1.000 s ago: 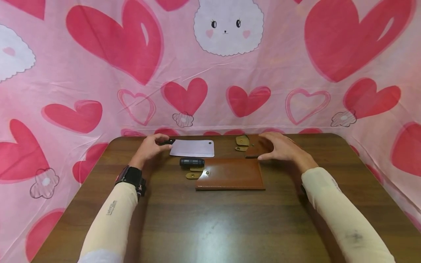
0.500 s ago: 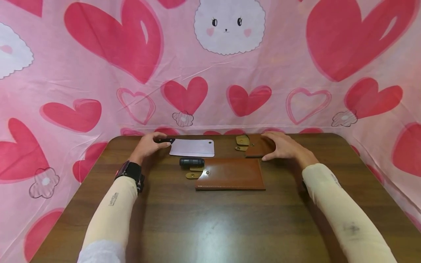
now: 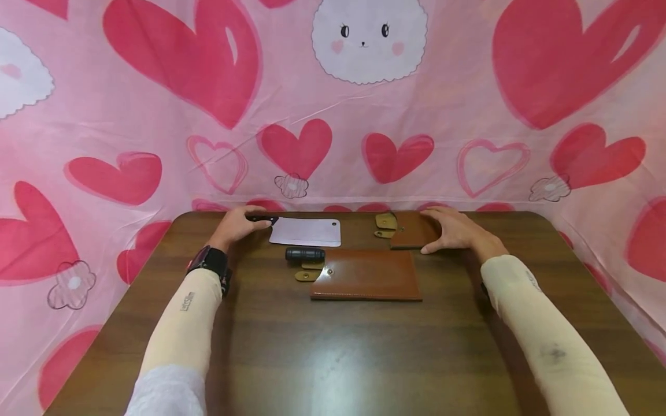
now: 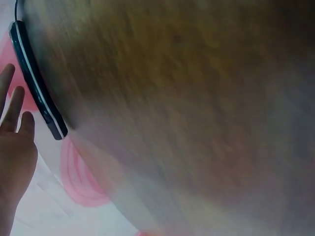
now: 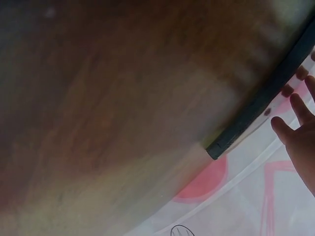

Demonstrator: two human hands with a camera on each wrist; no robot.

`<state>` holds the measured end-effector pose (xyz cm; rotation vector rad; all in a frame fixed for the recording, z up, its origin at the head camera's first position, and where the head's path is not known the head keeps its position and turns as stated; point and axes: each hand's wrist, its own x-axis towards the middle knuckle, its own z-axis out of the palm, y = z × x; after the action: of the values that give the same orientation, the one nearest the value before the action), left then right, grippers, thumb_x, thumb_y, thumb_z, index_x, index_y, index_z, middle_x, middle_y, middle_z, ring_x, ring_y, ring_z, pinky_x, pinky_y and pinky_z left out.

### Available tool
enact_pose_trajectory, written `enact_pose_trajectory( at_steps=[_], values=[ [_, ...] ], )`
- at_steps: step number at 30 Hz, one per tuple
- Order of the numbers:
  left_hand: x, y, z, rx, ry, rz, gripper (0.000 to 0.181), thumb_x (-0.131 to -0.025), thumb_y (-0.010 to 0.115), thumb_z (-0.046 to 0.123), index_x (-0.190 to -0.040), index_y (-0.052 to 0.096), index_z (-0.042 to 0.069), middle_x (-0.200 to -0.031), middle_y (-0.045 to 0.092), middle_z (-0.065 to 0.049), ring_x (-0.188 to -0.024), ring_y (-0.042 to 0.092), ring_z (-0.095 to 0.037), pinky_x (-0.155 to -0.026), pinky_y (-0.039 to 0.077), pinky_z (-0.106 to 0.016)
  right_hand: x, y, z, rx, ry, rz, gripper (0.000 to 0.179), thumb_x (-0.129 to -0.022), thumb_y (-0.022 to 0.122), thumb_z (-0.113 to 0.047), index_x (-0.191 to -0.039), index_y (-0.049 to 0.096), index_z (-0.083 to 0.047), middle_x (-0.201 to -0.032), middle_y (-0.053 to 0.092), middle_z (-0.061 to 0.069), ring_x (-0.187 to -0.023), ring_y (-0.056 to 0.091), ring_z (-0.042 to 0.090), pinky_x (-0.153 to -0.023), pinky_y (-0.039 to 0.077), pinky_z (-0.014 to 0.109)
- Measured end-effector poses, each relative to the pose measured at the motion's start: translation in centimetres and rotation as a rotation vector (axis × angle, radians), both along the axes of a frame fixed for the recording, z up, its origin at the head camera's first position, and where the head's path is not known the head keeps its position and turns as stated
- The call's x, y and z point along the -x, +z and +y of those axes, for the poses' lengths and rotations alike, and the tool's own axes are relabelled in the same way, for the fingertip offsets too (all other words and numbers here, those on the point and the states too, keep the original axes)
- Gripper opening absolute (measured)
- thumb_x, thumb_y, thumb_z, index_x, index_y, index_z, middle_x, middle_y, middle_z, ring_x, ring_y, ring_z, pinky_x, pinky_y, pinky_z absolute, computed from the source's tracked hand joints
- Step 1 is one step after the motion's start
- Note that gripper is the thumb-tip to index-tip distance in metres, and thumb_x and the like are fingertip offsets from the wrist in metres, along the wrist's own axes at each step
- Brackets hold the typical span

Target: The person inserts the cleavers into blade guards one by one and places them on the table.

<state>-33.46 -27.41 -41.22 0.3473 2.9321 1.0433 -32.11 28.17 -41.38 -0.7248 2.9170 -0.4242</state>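
Note:
A cleaver point(image 3: 306, 231) lies near the table's far edge, its broad blade pointing right and its black handle point(image 4: 38, 81) to the left. My left hand point(image 3: 236, 226) is at that handle, thumb in front and fingers behind; the left wrist view shows the fingers point(image 4: 15, 105) spread beside it, with a gap. A small brown leather sheath point(image 3: 410, 232) with tan snap straps lies at the back right. Around its right end is my right hand point(image 3: 454, 230), thumb and fingers apart. In the right wrist view the fingers point(image 5: 298, 109) stand off the sheath's dark edge point(image 5: 266, 93).
A larger brown sheath point(image 3: 369, 277) with snap straps lies mid-table, in front of the cleaver and the small sheath. A short black cylinder point(image 3: 305, 255), perhaps a handle, sticks out at its left. A pink heart-print cloth point(image 3: 354, 104) hangs behind the wooden table point(image 3: 333, 352).
My right hand has shifted slightly right, its thumb moving off the larger sheath's corner. The left hand has barely moved at the cleaver's handle. The head view has shifted slightly.

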Motion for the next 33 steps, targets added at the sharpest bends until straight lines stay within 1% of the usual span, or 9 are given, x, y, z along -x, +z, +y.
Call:
enact_pose_trajectory(
  at_steps=[4, 7, 10, 14, 19, 21, 26, 29, 33],
  values=[
    [0.3, 0.2, -0.3, 0.02, -0.005, -0.001, 0.055, -0.092, 0.074, 0.029, -0.138, 0.061, 0.003, -0.136, 0.059, -0.023, -0.125, 0.048, -0.04, -0.111, 0.03, -0.06, 0.7, 0.2, -0.5, -0.004, 0.014, -0.017, 0.113, -0.072, 0.084, -0.062, -0.154, 0.038, 0.0, -0.159, 0.03, 0.026, -0.145, 0.023, 0.049, -0.11, 0.02, 0.071],
    [0.3, 0.2, -0.5, 0.037, 0.002, -0.01, 0.055, -0.092, 0.073, 0.027, -0.138, 0.06, 0.0, -0.134, 0.059, -0.026, -0.121, 0.049, -0.041, -0.11, 0.031, -0.059, 1.1, 0.4, -0.9, -0.025, 0.022, -0.022, 0.113, -0.071, 0.084, -0.062, -0.154, 0.038, -0.001, -0.16, 0.029, 0.025, -0.146, 0.021, 0.049, -0.11, 0.019, 0.071],
    [0.2, 0.0, -0.7, 0.065, 0.006, -0.009, 0.051, -0.095, 0.069, 0.025, -0.138, 0.06, -0.001, -0.132, 0.059, -0.027, -0.117, 0.049, -0.041, -0.109, 0.033, -0.058, 1.5, 0.4, -0.9, -0.053, 0.021, -0.032, 0.114, -0.07, 0.085, -0.063, -0.154, 0.037, -0.002, -0.16, 0.029, 0.025, -0.146, 0.021, 0.048, -0.111, 0.018, 0.071],
    [0.5, -0.3, -0.8, 0.116, 0.011, 0.015, 0.045, -0.098, 0.065, 0.022, -0.135, 0.062, -0.002, -0.131, 0.06, -0.028, -0.118, 0.049, -0.041, -0.109, 0.034, -0.058, 1.6, 0.4, -0.7, -0.059, 0.01, -0.061, 0.118, -0.068, 0.086, -0.063, -0.156, 0.034, -0.003, -0.161, 0.026, 0.024, -0.147, 0.018, 0.048, -0.11, 0.016, 0.073],
    [0.9, -0.4, -0.6, 0.158, 0.006, -0.001, 0.042, -0.096, 0.066, 0.017, -0.133, 0.064, -0.002, -0.126, 0.06, -0.028, -0.112, 0.049, -0.041, -0.106, 0.036, -0.058, 1.5, 0.6, -0.4, -0.048, -0.015, -0.101, 0.12, -0.068, 0.085, -0.064, -0.158, 0.031, -0.005, -0.162, 0.023, 0.024, -0.148, 0.015, 0.048, -0.107, 0.011, 0.078],
    [1.0, -0.5, -0.6, 0.159, 0.004, -0.004, 0.04, -0.095, 0.068, 0.014, -0.132, 0.065, -0.002, -0.124, 0.061, -0.028, -0.109, 0.048, -0.04, -0.105, 0.036, -0.057, 1.4, 0.6, -0.3, -0.046, -0.014, -0.103, 0.12, -0.069, 0.085, -0.063, -0.158, 0.032, -0.004, -0.161, 0.025, 0.025, -0.147, 0.017, 0.048, -0.109, 0.012, 0.076],
    [1.1, -0.7, -0.6, 0.169, -0.003, 0.032, 0.035, -0.093, 0.071, 0.01, -0.127, 0.068, -0.002, -0.123, 0.063, -0.028, -0.111, 0.052, -0.04, -0.105, 0.037, -0.055, 1.1, 0.6, 0.0, -0.045, 0.003, -0.066, 0.118, -0.068, 0.085, -0.064, -0.155, 0.035, -0.001, -0.157, 0.032, 0.028, -0.144, 0.025, 0.048, -0.113, 0.021, 0.067],
    [1.0, -0.7, -0.5, 0.169, -0.011, 0.049, 0.032, -0.093, 0.072, 0.009, -0.123, 0.07, -0.001, -0.12, 0.065, -0.027, -0.11, 0.053, -0.04, -0.104, 0.037, -0.056, 0.9, 0.4, 0.2, -0.037, 0.006, -0.049, 0.118, -0.068, 0.085, -0.065, -0.154, 0.037, 0.001, -0.154, 0.034, 0.028, -0.142, 0.029, 0.048, -0.112, 0.025, 0.065],
    [0.9, -0.8, -0.3, 0.163, -0.029, 0.072, 0.029, -0.093, 0.073, 0.007, -0.121, 0.072, -0.001, -0.117, 0.067, -0.026, -0.108, 0.054, -0.04, -0.102, 0.038, -0.056, 0.7, 0.1, 0.5, -0.034, 0.004, -0.043, 0.118, -0.068, 0.085, -0.065, -0.153, 0.038, 0.001, -0.153, 0.036, 0.027, -0.141, 0.031, 0.046, -0.111, 0.027, 0.065]
  ],
)
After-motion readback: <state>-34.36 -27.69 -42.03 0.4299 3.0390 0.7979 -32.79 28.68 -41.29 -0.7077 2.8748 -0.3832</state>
